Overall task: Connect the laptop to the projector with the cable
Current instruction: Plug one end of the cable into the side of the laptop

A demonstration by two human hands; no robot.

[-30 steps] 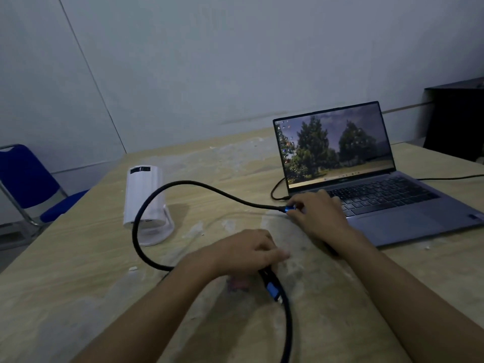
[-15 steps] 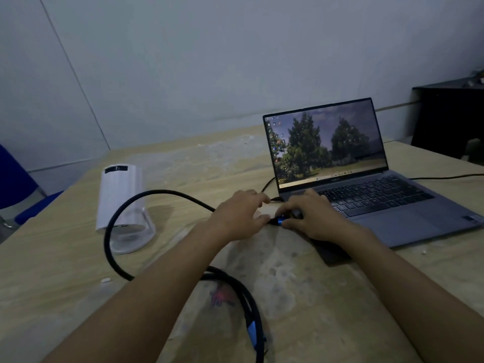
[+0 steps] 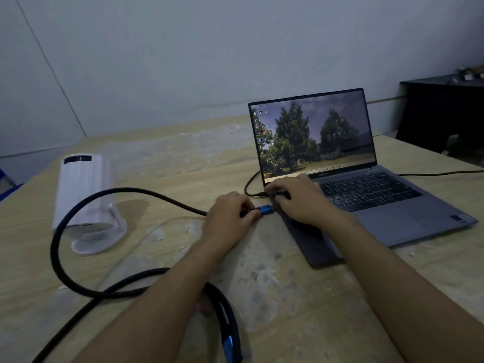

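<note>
The left hand (image 3: 230, 218) is pinched shut on the blue plug (image 3: 265, 210) of the black cable (image 3: 86, 205), holding it just beside the left edge of the open laptop (image 3: 387, 205). From here I can't tell whether the plug tip has reached the port. The right hand (image 3: 301, 197) lies flat, fingers spread, on the laptop's near left corner, gripping nothing. The cable loops across the table (image 3: 301, 297) in front of the white projector (image 3: 83, 195), which lies on its side well left of the laptop. The cable's other blue end (image 3: 227, 348) lies near the table's front edge.
</note>
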